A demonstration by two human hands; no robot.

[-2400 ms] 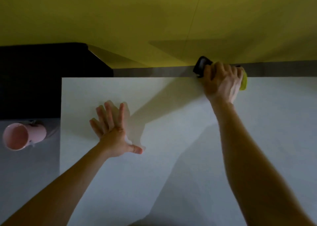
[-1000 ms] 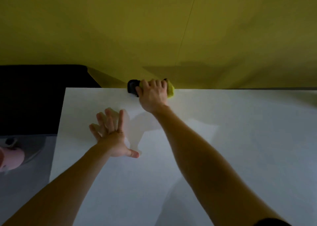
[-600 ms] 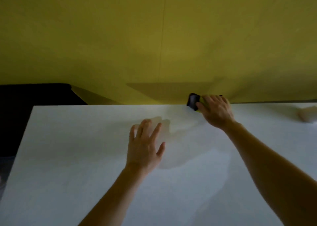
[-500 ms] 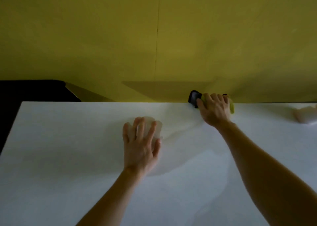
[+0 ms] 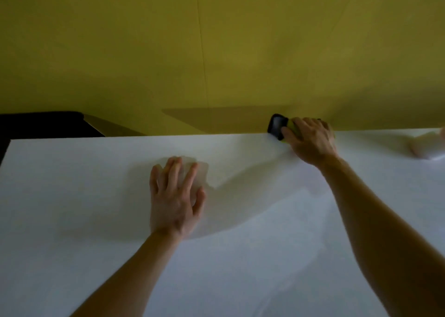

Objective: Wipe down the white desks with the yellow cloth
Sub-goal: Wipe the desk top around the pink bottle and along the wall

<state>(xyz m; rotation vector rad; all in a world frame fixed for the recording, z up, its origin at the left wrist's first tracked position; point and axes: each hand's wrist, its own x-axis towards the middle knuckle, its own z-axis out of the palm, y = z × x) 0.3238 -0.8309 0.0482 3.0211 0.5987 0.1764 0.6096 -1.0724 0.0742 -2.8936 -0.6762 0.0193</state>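
— What has just changed?

— My right grip [image 5: 310, 141] has run along the far edge of the bench [image 5: 72, 196] toward the left corner and come back rightward. It now sits at that edge, right against the yellow wall [image 5: 216, 52]. My left grip [image 5: 175, 196] has shifted right along with it. I judge the back strip is mostly wiped, while the wide near area still waits.

— And where is the cloth?

— The yellow cloth [image 5: 292, 124] is bunched under my right fingers, which curl round it and press it to the bench. Only a little shows past the knuckles. A black piece [image 5: 277, 126], which I cannot identify, sticks out on its left. My left grip holds nothing: fingers straight, palm flat on the bench, well apart from the cloth.
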